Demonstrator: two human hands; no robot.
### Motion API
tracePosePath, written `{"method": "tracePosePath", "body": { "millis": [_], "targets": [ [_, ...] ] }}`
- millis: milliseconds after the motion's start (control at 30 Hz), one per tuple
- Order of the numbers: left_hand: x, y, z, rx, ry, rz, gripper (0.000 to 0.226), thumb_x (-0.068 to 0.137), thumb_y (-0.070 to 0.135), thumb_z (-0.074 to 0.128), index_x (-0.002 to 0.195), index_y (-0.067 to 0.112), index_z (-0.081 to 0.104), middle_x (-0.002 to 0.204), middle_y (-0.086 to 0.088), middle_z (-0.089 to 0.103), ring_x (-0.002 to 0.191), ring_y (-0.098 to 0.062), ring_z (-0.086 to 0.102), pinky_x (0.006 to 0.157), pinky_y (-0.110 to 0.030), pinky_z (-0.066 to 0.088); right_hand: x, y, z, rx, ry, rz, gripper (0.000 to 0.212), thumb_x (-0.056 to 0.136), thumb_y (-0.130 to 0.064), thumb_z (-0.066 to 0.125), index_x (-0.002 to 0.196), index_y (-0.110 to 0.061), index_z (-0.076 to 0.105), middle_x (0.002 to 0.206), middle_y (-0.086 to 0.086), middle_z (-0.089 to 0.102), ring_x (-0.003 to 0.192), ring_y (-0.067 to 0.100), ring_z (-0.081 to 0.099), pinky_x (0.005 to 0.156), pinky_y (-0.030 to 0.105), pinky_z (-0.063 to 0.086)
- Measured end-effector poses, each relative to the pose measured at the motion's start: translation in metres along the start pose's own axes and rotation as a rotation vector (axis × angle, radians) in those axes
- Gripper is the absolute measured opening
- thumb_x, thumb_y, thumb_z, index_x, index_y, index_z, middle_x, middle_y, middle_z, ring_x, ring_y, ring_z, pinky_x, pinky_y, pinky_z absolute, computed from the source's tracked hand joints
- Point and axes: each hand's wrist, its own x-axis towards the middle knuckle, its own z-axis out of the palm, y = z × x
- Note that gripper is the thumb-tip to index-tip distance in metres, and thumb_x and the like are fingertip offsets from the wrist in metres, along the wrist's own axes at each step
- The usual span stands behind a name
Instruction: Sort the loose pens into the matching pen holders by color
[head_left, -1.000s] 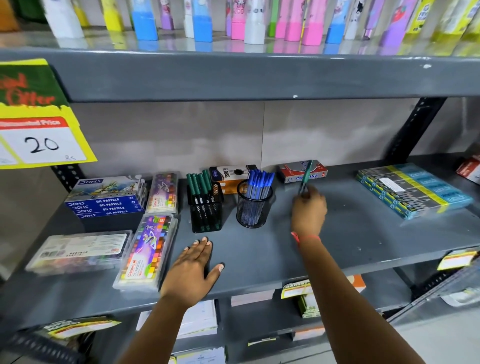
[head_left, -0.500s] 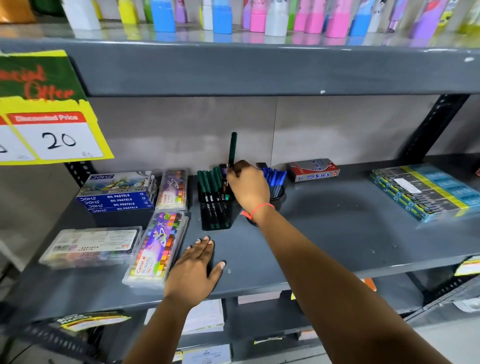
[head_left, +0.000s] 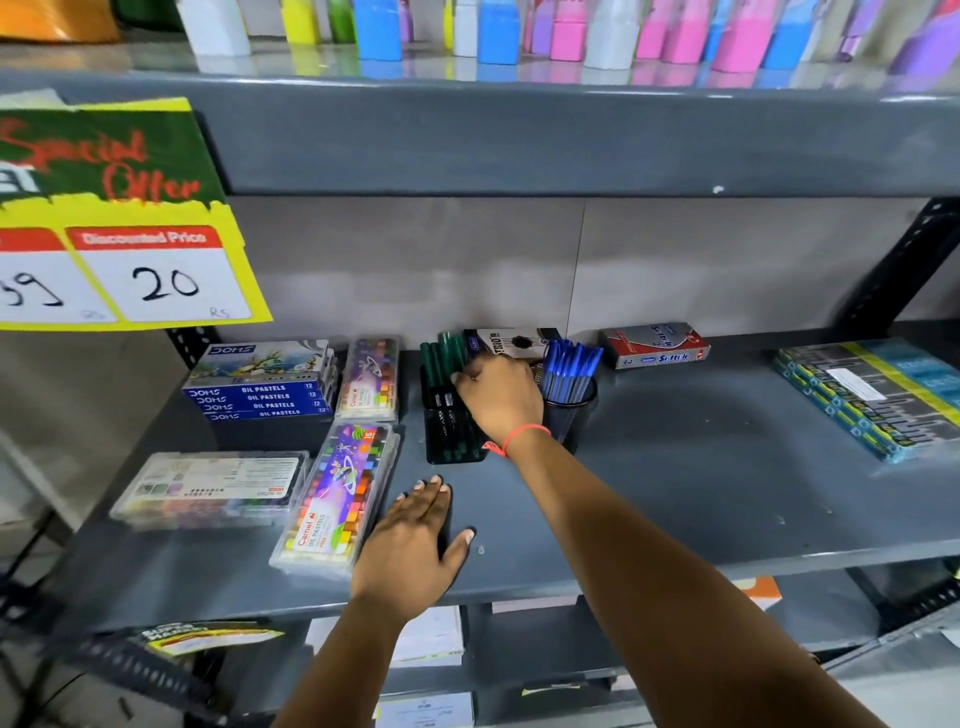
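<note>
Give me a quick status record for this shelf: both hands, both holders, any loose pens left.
right hand: at the top of the square holder, fingers among the green pens; grip unclear
left hand: flat, palm down on the shelf
square holder: black mesh, green pens only
round holder: black mesh, blue pens only
loose pens: none visible on the shelf

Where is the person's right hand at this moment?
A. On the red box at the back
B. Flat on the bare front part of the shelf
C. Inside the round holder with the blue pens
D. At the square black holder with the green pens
D: the right hand is at the top of the square black holder, its fingers among the green pens.
</note>
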Motion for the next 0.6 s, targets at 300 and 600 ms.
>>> {"method": "tracePosePath", "body": {
  "millis": [300,600],
  "targets": [
    [0.000,0.002,-0.002,0.010,0.002,0.001,0.093,0.066,0.065,-0.003,0.141,0.017,0.022,0.152,0.001,0.022,0.139,-0.011,0.014,0.106,-0.020,-0.001,-0.002,0.025,-0.013,0.174,0.194,0.112,0.025,0.087,-0.011,0.049,0.096,-0.010,0.073,0.105,0.017,0.071,0.101,0.037,0.061,0.083,0.038,0.055],
    [0.011,0.017,-0.016,-0.576,0.246,-0.269,0.084,0.082,0.034,0.064,0.143,0.014,0.010,0.152,-0.006,0.021,0.137,-0.022,0.023,0.109,-0.034,0.023,-0.036,0.072,-0.014,0.482,0.490,0.339,0.082,0.074,-0.002,0.067,0.146,-0.010,0.028,0.150,0.015,0.035,0.140,0.032,0.028,0.116,0.047,0.022]
  ]
}}
